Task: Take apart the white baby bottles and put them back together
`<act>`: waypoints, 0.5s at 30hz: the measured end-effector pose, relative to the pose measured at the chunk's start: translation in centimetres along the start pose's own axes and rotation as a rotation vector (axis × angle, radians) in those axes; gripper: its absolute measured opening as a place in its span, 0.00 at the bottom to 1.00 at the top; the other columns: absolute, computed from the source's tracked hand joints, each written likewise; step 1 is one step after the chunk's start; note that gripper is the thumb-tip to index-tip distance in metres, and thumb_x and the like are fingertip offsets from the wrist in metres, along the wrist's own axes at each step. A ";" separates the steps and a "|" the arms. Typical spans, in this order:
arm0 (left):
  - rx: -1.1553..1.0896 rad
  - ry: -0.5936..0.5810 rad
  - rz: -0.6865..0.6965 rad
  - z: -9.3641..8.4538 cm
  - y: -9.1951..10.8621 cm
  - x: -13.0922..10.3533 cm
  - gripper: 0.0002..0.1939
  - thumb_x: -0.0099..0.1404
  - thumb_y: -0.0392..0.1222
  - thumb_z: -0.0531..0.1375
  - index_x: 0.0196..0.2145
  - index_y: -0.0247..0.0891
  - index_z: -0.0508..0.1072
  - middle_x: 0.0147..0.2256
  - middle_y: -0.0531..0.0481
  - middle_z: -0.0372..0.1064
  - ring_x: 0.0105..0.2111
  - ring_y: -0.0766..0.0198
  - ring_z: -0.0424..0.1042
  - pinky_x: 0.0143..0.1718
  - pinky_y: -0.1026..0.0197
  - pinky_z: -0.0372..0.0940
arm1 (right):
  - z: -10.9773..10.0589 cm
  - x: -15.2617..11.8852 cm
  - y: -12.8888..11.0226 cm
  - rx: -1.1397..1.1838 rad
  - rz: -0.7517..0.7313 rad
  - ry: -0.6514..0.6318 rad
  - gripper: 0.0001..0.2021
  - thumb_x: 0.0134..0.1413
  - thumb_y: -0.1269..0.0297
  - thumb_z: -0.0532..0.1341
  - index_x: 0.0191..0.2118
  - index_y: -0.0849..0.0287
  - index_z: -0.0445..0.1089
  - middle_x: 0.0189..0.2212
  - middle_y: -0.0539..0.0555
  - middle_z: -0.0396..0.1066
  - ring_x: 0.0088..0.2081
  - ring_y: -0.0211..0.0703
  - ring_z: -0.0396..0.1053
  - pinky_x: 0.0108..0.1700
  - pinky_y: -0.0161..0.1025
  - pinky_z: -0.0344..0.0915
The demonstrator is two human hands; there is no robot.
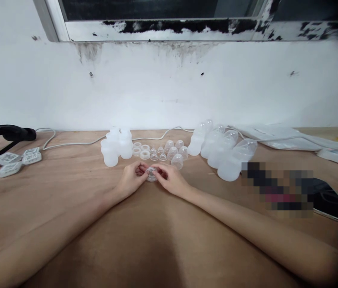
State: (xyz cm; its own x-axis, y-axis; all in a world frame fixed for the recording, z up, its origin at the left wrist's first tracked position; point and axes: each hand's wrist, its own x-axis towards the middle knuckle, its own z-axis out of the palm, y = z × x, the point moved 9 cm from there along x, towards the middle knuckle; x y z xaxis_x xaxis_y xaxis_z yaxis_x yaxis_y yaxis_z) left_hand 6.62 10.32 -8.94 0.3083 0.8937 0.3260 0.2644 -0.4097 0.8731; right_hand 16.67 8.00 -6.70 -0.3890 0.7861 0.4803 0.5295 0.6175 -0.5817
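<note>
My left hand [131, 179] and my right hand [173, 180] meet at the middle of the table, fingers closed from both sides on a clear bottle nipple [151, 174], which appears to sit in a ring collar. Just beyond them lie several loose ring collars [145, 154] and several more clear nipples [162, 157]. Clear dome caps [177, 161] stand beside my right fingertips. Behind my left hand are white, translucent baby bottle bodies [110, 154] without tops. Farther right stands a row of capped baby bottles [229, 168], some tilted in view.
On the wooden table [145, 240], a black strap [10, 134] and white labelled packets [10, 168] lie at the left. A white cable [76, 144] runs along the back. Plastic bags [279, 136] and a dark flat device [332, 200] are at the right, near a blurred-out patch.
</note>
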 end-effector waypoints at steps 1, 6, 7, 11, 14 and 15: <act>0.003 0.000 -0.003 0.0 -0.1 0.0 0.10 0.53 0.40 0.56 0.33 0.30 0.64 0.28 0.48 0.65 0.29 0.67 0.67 0.31 0.64 0.65 | -0.1 -0.1 -0.4 -0.042 -0.042 0.015 0.12 0.53 0.65 0.50 0.40 0.63 0.65 0.32 0.54 0.67 0.32 0.36 0.63 0.36 0.34 0.60; 0.024 0.009 0.020 -0.1 0.0 -0.1 0.10 0.54 0.39 0.56 0.33 0.30 0.64 0.28 0.48 0.65 0.28 0.67 0.67 0.31 0.64 0.65 | 0.0 -0.3 -1.1 -0.107 -0.112 0.035 0.12 0.52 0.67 0.50 0.42 0.63 0.62 0.35 0.54 0.66 0.34 0.35 0.62 0.38 0.33 0.58; 0.022 0.002 0.027 -0.1 0.1 -0.2 0.10 0.54 0.39 0.56 0.34 0.30 0.64 0.29 0.48 0.65 0.29 0.67 0.67 0.31 0.64 0.65 | 0.0 -0.3 -0.9 -0.109 -0.097 0.039 0.11 0.51 0.67 0.51 0.41 0.63 0.62 0.34 0.53 0.67 0.33 0.35 0.62 0.37 0.33 0.58; 0.059 -0.029 0.091 0.4 0.9 -0.3 0.10 0.54 0.39 0.56 0.34 0.31 0.65 0.30 0.48 0.66 0.29 0.68 0.67 0.30 0.65 0.65 | 0.2 0.0 0.0 -0.129 -0.041 0.034 0.06 0.48 0.71 0.52 0.34 0.63 0.62 0.29 0.52 0.66 0.30 0.35 0.61 0.34 0.33 0.57; 0.111 -0.039 0.138 0.7 1.5 -0.5 0.09 0.54 0.38 0.57 0.33 0.31 0.66 0.31 0.48 0.66 0.28 0.68 0.67 0.30 0.66 0.65 | 0.4 0.1 0.3 -0.144 -0.021 0.025 0.04 0.44 0.73 0.52 0.31 0.62 0.60 0.25 0.51 0.64 0.27 0.35 0.60 0.32 0.32 0.55; 0.111 -0.042 0.135 0.8 1.5 -0.5 0.09 0.53 0.38 0.57 0.32 0.31 0.66 0.31 0.48 0.67 0.29 0.68 0.67 0.29 0.66 0.65 | 0.4 0.2 0.4 -0.147 -0.019 0.022 0.04 0.44 0.74 0.52 0.30 0.62 0.59 0.25 0.50 0.63 0.27 0.35 0.59 0.31 0.32 0.55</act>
State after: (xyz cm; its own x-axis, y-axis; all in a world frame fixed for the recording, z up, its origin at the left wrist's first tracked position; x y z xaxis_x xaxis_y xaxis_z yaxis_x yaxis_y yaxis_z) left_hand 7.59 9.13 -8.05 0.3852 0.8219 0.4197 0.3163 -0.5448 0.7766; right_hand 16.47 8.37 -7.14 -0.3842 0.7726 0.5054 0.6274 0.6201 -0.4710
